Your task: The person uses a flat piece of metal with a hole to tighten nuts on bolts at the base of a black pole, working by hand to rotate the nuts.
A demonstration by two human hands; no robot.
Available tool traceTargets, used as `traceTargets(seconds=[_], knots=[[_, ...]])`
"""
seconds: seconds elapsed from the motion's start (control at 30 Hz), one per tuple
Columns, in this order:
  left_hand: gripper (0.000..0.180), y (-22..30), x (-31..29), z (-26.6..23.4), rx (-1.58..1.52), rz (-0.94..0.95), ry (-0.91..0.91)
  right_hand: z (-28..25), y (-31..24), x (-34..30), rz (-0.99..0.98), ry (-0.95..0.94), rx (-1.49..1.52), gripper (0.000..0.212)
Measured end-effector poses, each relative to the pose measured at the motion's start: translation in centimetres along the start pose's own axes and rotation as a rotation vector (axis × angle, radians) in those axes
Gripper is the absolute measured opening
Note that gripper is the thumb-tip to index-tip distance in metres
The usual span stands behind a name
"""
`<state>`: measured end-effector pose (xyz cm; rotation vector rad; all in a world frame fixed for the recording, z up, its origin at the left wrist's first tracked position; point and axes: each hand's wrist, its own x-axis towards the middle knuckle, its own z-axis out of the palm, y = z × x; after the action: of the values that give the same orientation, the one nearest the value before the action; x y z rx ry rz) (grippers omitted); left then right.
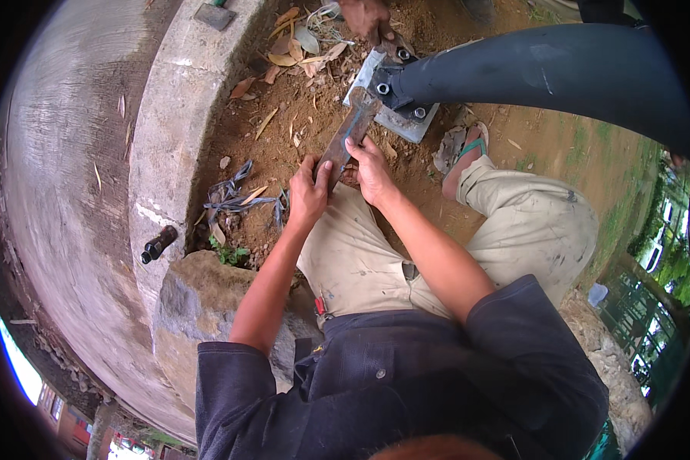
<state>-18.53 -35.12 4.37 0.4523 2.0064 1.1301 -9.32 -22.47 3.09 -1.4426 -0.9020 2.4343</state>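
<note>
My left hand (309, 192) and my right hand (371, 172) are both closed round a flat, rusty brown bar (340, 142) with a blue streak along it. The left grips its near end, and the right holds it from the right side, thumb on top. The bar's rounded far end lies by the bolted base flange (397, 86) of a thick dark pole (544, 70); whether they touch I cannot tell. Large nuts (383, 89) stand on the flange, which sits on a pale grey block (408, 125). Another person's hand (366, 17) reaches down beside the flange.
A curved concrete kerb (163, 165) runs along the left, with a black cylindrical metal piece (159, 244) on it. A green-handled tool (215, 14) lies at its far end. Dry leaves (287, 50) and dark plastic strips (234, 192) litter the soil. A big rock (199, 295) is beside me.
</note>
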Motion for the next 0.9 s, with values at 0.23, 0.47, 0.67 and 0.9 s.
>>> traceTargets(seconds=[0.23, 0.47, 0.67, 0.9], knots=[[0.025, 0.4, 2.8, 0.5, -0.027, 0.038, -0.064, -0.2, -0.4, 1.7, -0.073, 0.102, -0.004, 0.024], [0.029, 1.1, 3.3, 1.2, -0.063, -0.122, -0.155, -1.0, -1.2, 2.0, -0.074, 0.087, 0.014, 0.021], [0.027, 2.0, 5.2, -1.4, -0.065, -0.144, -0.201, -0.4, -2.1, 2.2, -0.022, -0.028, 0.067, 0.028], [0.036, 4.1, 3.5, -3.1, 0.163, 0.009, -0.394, -0.2, -1.4, -0.1, 0.017, 0.087, 0.032, 0.038]])
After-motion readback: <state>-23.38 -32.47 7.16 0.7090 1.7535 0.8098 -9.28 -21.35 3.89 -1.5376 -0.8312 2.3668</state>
